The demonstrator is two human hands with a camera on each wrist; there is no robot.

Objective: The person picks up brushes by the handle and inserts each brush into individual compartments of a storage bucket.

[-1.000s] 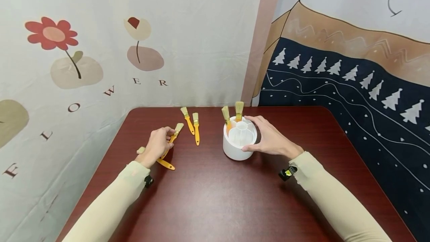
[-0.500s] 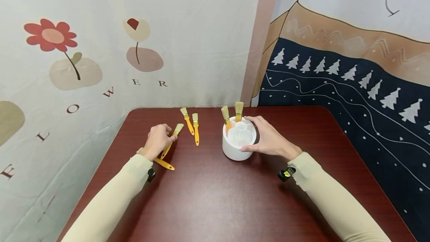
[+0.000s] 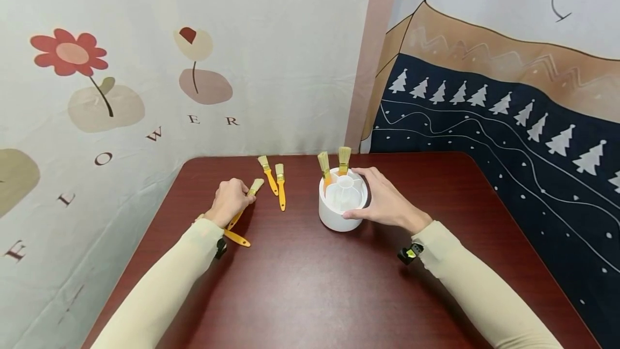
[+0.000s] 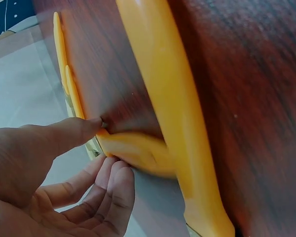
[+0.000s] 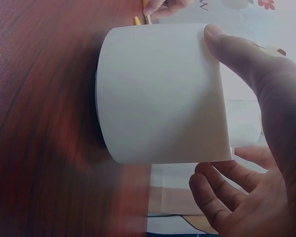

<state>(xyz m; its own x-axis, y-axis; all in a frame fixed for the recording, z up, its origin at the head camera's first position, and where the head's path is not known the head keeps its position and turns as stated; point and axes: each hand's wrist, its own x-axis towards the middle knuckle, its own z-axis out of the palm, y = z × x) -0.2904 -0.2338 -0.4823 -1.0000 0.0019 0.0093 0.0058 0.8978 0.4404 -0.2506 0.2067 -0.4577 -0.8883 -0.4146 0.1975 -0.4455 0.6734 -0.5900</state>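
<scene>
My left hand (image 3: 229,201) pinches a flat paintbrush (image 3: 255,187) with a yellow handle and pale bristles, thumb against fingertips near its metal band. In the left wrist view that brush's handle (image 4: 138,152) passes behind the handle of another paintbrush (image 4: 172,98), which lies close to the camera. The head view shows this other brush (image 3: 237,238) partly hidden under my left wrist. My right hand (image 3: 387,201) grips a round white divided holder (image 3: 336,218) at its right side, thumb in front. Upright in the holder's rear and left compartments stand two paintbrushes, one (image 3: 344,159) behind the other (image 3: 324,165).
Two more paintbrushes, one (image 3: 268,175) left of the other (image 3: 281,187), lie on the table between my left hand and the holder. The dark red table (image 3: 310,284) ends at a printed cloth (image 3: 290,69) behind.
The left hand has shifted slightly forward and its fingers have closed on the brush. Its handle looks a little moved. The right hand keeps its grip on the holder.
</scene>
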